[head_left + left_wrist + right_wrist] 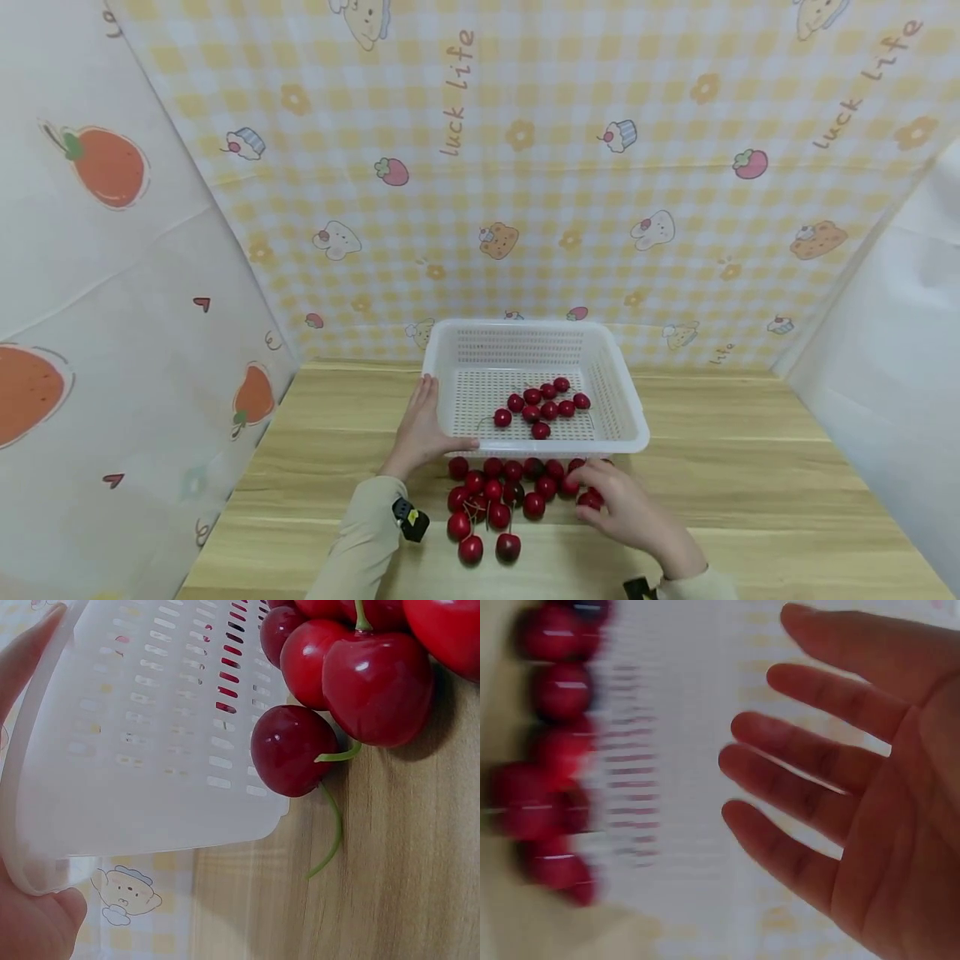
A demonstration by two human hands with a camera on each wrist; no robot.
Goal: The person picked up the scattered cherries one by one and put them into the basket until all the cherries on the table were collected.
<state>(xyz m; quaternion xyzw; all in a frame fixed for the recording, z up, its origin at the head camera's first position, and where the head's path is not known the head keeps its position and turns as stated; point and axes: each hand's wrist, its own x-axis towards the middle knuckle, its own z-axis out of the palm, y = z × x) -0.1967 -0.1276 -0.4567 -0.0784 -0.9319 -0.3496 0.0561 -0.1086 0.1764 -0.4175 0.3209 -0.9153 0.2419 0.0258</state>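
A white plastic basket (540, 447) with slotted walls stands on the wooden table, with several red cherries (541, 431) spread over its floor. My left hand (423, 429) grips its front left corner, thumb along the front rim and fingers at the left rim. In the left wrist view, the slotted wall (150, 802) fills the space beside a stemmed cherry (292, 750). Many more cherries (498, 515) lie in front of the basket. Over their right end is my right hand (630, 508); in the right wrist view its fingers (795, 799) are spread, with nothing held.
Wooden tabletop (750, 467) extends to both sides of the basket. Behind it hangs a yellow checked cloth (555, 183) with cartoon prints. A white cloth with fruit prints (135, 275) borders the left side, and a plain white sheet (892, 333) the right.
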